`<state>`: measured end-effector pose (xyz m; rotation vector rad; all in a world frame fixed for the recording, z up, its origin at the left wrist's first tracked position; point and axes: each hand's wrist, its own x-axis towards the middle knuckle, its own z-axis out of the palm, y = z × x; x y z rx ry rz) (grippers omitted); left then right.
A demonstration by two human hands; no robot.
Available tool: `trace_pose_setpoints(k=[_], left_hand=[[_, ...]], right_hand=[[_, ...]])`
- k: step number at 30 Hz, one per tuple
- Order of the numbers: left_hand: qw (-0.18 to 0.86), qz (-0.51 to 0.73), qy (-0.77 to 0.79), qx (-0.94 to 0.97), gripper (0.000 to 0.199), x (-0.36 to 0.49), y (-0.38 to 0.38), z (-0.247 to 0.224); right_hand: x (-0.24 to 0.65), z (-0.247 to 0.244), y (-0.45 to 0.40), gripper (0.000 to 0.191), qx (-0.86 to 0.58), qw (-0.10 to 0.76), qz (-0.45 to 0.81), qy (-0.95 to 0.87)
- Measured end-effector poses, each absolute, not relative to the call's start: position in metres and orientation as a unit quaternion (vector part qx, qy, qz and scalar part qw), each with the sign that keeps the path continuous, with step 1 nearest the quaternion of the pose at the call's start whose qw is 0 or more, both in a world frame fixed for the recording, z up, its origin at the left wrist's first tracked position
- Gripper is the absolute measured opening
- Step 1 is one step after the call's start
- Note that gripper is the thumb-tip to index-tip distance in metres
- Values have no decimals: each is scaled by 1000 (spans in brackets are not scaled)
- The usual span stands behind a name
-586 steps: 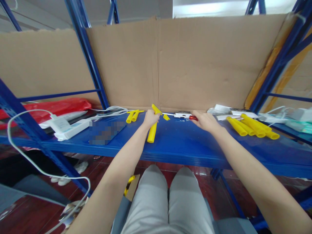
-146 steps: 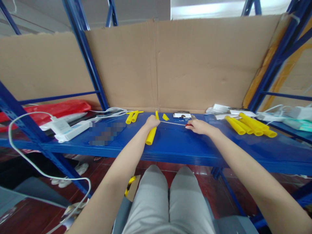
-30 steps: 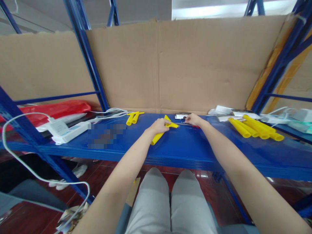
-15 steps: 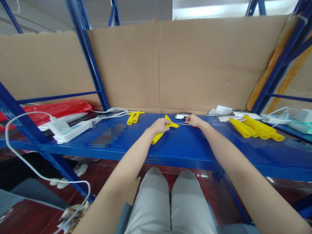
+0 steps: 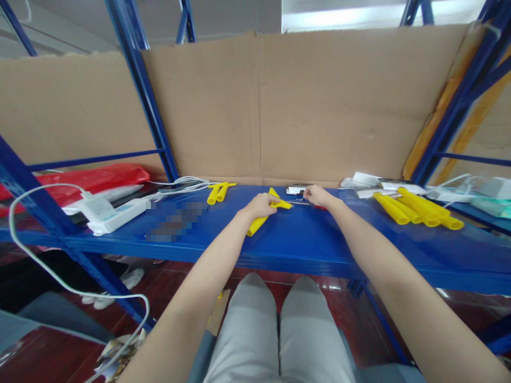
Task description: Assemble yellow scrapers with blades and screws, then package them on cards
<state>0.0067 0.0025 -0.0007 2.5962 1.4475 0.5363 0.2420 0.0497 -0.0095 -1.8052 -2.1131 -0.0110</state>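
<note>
My left hand (image 5: 262,205) is closed around a yellow plastic tube (image 5: 256,226) with a forked, T-like end. It lies slanted on the blue shelf, its forked end pointing away to the right. To its right, my right hand (image 5: 316,196) has its fingers pinched together low over the shelf; whatever is in them is too small to make out. Tiny dark bits (image 5: 300,198) lie by those fingertips. A thin metal tool, with a bit of red showing beneath the right hand, reaches toward the tube's forked end. Just behind is a small black-and-white packet (image 5: 294,189).
Two yellow forked tubes (image 5: 216,192) lie at the back left; several more yellow tubes (image 5: 415,208) are piled at the right, near white packets (image 5: 361,181). A white power strip (image 5: 120,217) and cables sit left. Cardboard (image 5: 319,106) stands behind the blue shelf (image 5: 303,239).
My right hand has shifted very slightly over the small dark bits. The left hand keeps its hold on the yellow tube, which stays in place.
</note>
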Motion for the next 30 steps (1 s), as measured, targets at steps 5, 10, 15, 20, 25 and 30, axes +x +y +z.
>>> trace_pose_setpoints(k=[5,10,15,20,25,30], left_hand=[[61,182,471,861,43,7,2,0],[71,183,465,863,46,7,6,-3],[79,195,449,868,48,6,8,-4],[81,195,437,874,48,6,7,-4],[76,194,436,875,44,6,5,-3],[75,179,445,874,45,6,4,-2]], right_hand=[[234,-1,48,13,-573,249,18,-780],[211,1,40,11,-498,253,50,-828],[196,3,29,11,-483,212,53,-848],[195,5,24,13,-493,178,39,-851],[196,3,26,15,-476,177,37,-861],[196,5,24,23,-452,172,33,-874]])
